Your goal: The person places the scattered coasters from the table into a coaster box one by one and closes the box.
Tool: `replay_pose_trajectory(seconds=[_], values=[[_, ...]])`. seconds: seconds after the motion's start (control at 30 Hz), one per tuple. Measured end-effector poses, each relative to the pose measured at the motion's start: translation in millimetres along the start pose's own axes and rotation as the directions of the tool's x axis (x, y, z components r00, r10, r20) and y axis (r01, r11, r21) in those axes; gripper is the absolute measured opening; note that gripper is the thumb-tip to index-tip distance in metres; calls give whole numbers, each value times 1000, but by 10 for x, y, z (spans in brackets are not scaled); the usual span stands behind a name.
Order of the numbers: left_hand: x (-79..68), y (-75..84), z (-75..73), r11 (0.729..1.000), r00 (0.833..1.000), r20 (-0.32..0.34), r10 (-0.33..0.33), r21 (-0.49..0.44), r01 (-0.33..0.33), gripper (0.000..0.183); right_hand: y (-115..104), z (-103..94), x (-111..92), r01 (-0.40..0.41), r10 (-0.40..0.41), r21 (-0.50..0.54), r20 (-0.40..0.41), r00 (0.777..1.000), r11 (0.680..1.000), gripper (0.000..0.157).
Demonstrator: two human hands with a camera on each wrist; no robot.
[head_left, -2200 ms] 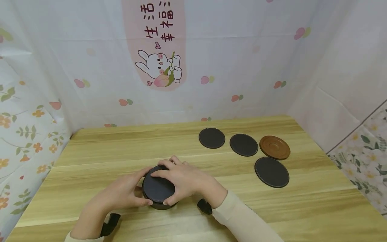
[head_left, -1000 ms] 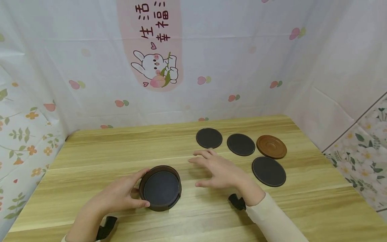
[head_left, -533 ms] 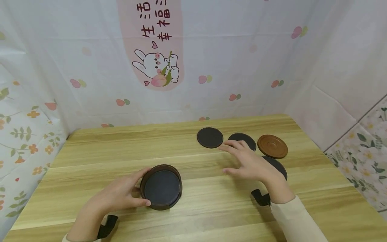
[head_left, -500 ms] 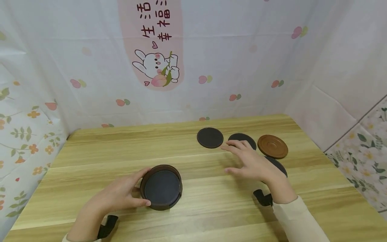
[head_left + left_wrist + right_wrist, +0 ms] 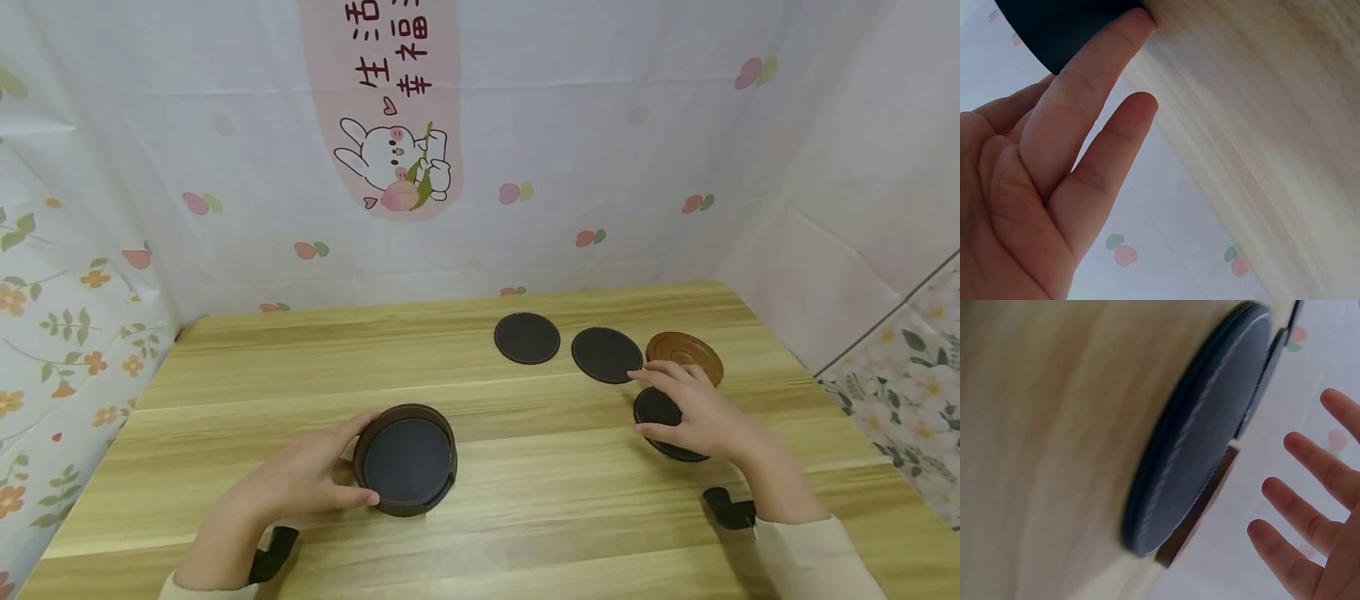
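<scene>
My left hand [image 5: 300,475] grips the left side of a round dark brown coaster holder [image 5: 411,411], thumb at the front and fingers behind. A black coaster [image 5: 408,461] lies flat inside it. In the left wrist view, fingertips [image 5: 1138,24] touch the holder's dark wall [image 5: 1054,31]. Off to the right, my right hand [image 5: 705,421] hovers with spread fingers over another round black coaster [image 5: 655,407], partly covering it. The right wrist view shows this coaster's pale stitched edge [image 5: 1204,437], with the fingers apart from it.
Two more black coasters [image 5: 527,338] lie toward the back of the wooden table [image 5: 262,375]. A round brown wooden saucer [image 5: 670,344] sits beside them at the right, partly behind my right hand. A patterned cloth [image 5: 600,167] hangs behind the table.
My right hand has let go of a black coaster, which now lies in the holder, and has moved right to the nearest coaster there. My left hand has stayed on the holder.
</scene>
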State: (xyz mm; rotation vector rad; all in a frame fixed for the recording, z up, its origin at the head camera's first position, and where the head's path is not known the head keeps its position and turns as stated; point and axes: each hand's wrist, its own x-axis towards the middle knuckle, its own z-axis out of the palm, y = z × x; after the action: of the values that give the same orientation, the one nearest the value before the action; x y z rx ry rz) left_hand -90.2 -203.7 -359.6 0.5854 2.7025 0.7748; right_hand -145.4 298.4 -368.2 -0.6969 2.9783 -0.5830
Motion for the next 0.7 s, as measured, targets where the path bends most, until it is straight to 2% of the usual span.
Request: replay_pose_trajectory(seconds=[0.37, 0.7], values=[[3, -11, 3, 999, 1000, 15, 2, -39, -1, 101, 271, 14, -110, -56, 58, -25, 106, 993, 998, 77], [-3, -12, 0, 999, 1000, 14, 3, -36, -3, 101, 343, 19, -150, -62, 63, -12, 176, 982, 998, 84]])
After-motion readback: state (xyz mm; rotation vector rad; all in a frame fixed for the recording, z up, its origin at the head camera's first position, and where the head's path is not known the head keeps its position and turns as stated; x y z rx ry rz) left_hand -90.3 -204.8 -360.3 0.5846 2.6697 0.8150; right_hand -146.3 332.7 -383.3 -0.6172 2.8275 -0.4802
